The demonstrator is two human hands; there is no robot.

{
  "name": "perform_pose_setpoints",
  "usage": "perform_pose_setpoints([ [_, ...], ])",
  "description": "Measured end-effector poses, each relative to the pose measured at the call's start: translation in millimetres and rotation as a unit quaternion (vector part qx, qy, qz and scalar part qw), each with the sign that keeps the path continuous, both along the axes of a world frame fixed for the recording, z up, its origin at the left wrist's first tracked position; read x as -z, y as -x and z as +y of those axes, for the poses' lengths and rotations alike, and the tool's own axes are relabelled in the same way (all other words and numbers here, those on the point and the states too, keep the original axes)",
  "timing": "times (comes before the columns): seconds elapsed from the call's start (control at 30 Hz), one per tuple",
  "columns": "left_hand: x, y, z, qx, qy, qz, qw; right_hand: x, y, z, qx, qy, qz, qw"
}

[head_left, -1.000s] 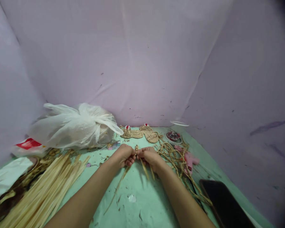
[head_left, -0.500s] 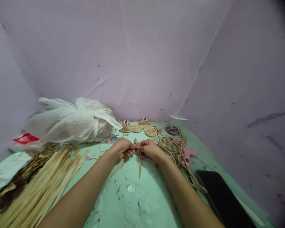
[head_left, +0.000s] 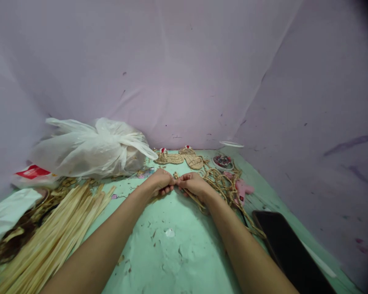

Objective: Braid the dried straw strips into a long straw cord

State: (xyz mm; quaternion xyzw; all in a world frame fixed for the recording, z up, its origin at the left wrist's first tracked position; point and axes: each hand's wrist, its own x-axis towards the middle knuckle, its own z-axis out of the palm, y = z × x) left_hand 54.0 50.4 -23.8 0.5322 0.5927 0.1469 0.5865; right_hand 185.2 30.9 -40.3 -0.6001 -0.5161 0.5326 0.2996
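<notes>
Both hands were closed on one piece. The left hand point(head_left: 160, 183) and the right hand point(head_left: 194, 183) met fingertip to fingertip, each pinching the straw plait point(head_left: 175, 176) between them, just above the worktop point(head_left: 171, 261).

To my judgement, this hold works best with the pinch tight against the last crossing. That keeps the strands taut and flat, so nothing slackens as one strand is passed over another.

The plait looked thin, tan and knobbly, with only a short stub showing above the fingers. Its loose strands point(head_left: 196, 200) trailed from under the right hand toward the person and lay on the worktop.

Left of the left hand lay a bundle of straw strips point(head_left: 58, 232) and a white plastic bag point(head_left: 92, 148). Beyond the hands were two small woven sandals point(head_left: 184, 157). Right of the right hand were a tangle of braided cord point(head_left: 222, 183) and a pink glue gun point(head_left: 242, 189).
</notes>
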Motion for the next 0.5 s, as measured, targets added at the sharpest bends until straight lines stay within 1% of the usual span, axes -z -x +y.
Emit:
perform_pose_setpoints([
  [0.1,-3.2,0.9,0.5,0.020,0.019,0.021,0.999,6.1,-1.5,3.9,-0.017,-0.052,-0.083,0.995],
  [0.2,-5.6,-0.1,1.0,0.028,0.021,0.079,0.996,6.4,-1.1,4.6,-0.034,-0.102,-0.203,0.973],
  [0.27,-6.1,-1.8,0.4,0.023,0.008,0.097,0.995,1.1,0.7,1.3,-0.042,-0.134,-0.284,0.948],
  [0.33,-6.4,-3.9,-1.3,0.013,-0.012,0.092,0.996,-7.6,3.3,-4.0,-0.038,-0.163,-0.355,0.920],
  [0.4,-6.5,-6.3,-3.6,0.002,-0.034,0.081,0.996,-17.1,5.9,-9.9,-0.029,-0.175,-0.408,0.895],
  [0.5,-4.3,-10.2,-5.7,-0.027,-0.059,0.080,0.995,-28.6,9.5,-17.6,-0.026,-0.165,-0.451,0.877],
])
